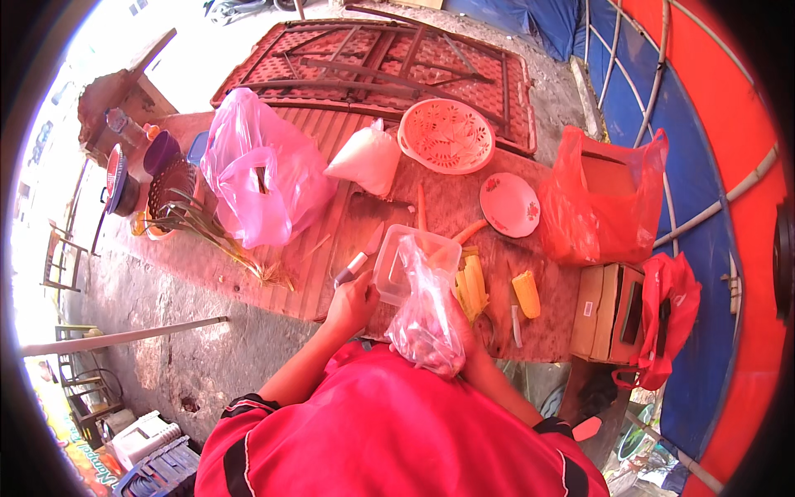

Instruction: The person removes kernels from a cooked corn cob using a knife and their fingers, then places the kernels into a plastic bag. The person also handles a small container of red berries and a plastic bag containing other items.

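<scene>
My left hand [355, 304] is near the table's front edge, beside the handle of a knife [360, 256] and the left side of a clear plastic container [388, 251]; its fingers are curled, and whether they grip anything is unclear. A clear plastic bag [428, 329] with small reddish pieces hangs in front of the container. My right hand [463, 323] is at the bag's right side, its fingers mostly hidden behind it. Carrots [470, 231] lie behind the container. To the right are corn cobs in husk [472, 286], a peeled corn cob [526, 294] and a small white-handled knife [516, 326].
Around the wooden table [292, 298] stand a pink plastic bag [267, 174], green onions [230, 242], a bag of white contents [367, 158], a plastic basket [446, 135], a floral plate [509, 204], a red bag [602, 211] and a cardboard box [599, 310].
</scene>
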A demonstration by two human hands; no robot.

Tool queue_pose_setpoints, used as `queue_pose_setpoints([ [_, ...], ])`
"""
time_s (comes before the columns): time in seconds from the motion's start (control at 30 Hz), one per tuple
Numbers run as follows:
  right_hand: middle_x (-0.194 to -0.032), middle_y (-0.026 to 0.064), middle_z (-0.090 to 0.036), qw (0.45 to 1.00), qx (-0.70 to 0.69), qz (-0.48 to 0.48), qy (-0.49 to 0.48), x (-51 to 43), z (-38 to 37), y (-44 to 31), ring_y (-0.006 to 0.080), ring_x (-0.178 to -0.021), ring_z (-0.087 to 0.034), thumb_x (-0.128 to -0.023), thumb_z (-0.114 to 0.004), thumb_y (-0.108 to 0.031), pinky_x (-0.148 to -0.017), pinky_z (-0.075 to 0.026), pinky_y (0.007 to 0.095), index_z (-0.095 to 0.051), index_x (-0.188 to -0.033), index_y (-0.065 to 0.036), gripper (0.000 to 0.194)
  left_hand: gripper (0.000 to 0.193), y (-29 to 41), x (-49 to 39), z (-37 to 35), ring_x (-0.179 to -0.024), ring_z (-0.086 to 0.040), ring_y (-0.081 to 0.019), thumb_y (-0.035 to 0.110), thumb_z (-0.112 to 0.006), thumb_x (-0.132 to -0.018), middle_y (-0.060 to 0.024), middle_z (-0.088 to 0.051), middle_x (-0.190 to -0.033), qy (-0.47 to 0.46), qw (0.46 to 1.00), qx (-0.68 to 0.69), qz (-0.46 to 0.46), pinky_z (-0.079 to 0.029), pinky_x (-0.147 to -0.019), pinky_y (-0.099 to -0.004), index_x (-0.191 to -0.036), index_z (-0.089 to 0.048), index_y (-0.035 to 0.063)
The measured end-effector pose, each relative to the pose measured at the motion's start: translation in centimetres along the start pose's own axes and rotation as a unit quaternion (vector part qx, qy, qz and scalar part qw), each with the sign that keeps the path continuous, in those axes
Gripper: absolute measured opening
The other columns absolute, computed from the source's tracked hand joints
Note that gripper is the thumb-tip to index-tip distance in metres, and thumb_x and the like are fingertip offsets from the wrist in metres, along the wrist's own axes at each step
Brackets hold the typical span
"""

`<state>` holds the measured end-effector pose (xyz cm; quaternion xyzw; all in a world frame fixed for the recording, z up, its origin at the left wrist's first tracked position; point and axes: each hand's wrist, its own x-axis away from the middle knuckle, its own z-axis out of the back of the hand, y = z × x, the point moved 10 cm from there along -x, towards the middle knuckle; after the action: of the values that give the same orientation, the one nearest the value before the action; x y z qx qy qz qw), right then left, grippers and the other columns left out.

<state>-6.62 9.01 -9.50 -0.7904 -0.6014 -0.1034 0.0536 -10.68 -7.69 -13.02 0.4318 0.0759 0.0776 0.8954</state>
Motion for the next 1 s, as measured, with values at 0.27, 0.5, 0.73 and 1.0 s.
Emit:
queue_pose_setpoints([
  [0.27, -0.139, 0.0265, -0.063, 0.992, 0.068, 0.022, 0.1, 3.5, 2.3, -0.8, 0.0476, -0.126, -0.066, -0.1, -0.043, -0.079, -0.078, -0.068, 0.0567, -0.039, -0.158, 0.001, 0.099, 0.022, -0.2, 1.7, -1.8, -0.076, -0.069, -0.0498, 0.013, -0.065, -0.091, -0.03, -0.067, -0.077, -0.042, 0.999, -0.032, -0.009, -0.053, -0.07, -0.0606, -0.108, -0.065, -0.0015],
  [0.5, -0.114, 0.0107, -0.076, 0.834, 0.411, 0.133, 0.344, 3.8, 5.5, -7.7, 0.0177, -0.089, -0.077, -0.105, -0.067, -0.033, -0.059, -0.063, 0.0359, -0.066, -0.13, -0.002, 0.04, 0.02, -2.0, 2.1, -3.6, -0.078, -0.069, -0.0514, 0.017, -0.065, -0.09, -0.0313, -0.068, -0.079, -0.052, 0.996, -0.055, 0.045, -0.054, -0.074, -0.0626, -0.1, -0.066, -0.0009],
  [0.73, -0.111, 0.0151, -0.074, 0.237, 0.826, 0.411, 0.303, 2.2, -5.2, -8.6, 0.0377, -0.109, -0.07, -0.088, -0.083, -0.025, -0.086, -0.058, 0.0463, -0.07, -0.114, -0.003, 0.036, 0.027, -1.5, 2.2, -3.8, -0.08, -0.071, -0.0502, 0.018, -0.064, -0.09, -0.0314, -0.07, -0.082, -0.042, 0.997, -0.04, 0.052, -0.055, -0.076, -0.0607, -0.109, -0.067, -0.0009],
  [1.0, -0.082, 0.016, -0.075, 0.341, 0.83, 0.32, 0.304, -1.1, -6.8, -11.9, 0.0363, -0.084, -0.074, -0.092, -0.075, -0.015, -0.074, -0.058, 0.0435, -0.071, -0.102, -0.003, 0.016, 0.031, -0.5, 2.3, -3.6, -0.072, -0.079, -0.0315, 0.009, -0.059, -0.094, -0.02, -0.074, -0.078, -0.119, 0.979, 0.111, 0.124, -0.062, -0.066, -0.0444, -0.123, -0.066, -0.0005],
])
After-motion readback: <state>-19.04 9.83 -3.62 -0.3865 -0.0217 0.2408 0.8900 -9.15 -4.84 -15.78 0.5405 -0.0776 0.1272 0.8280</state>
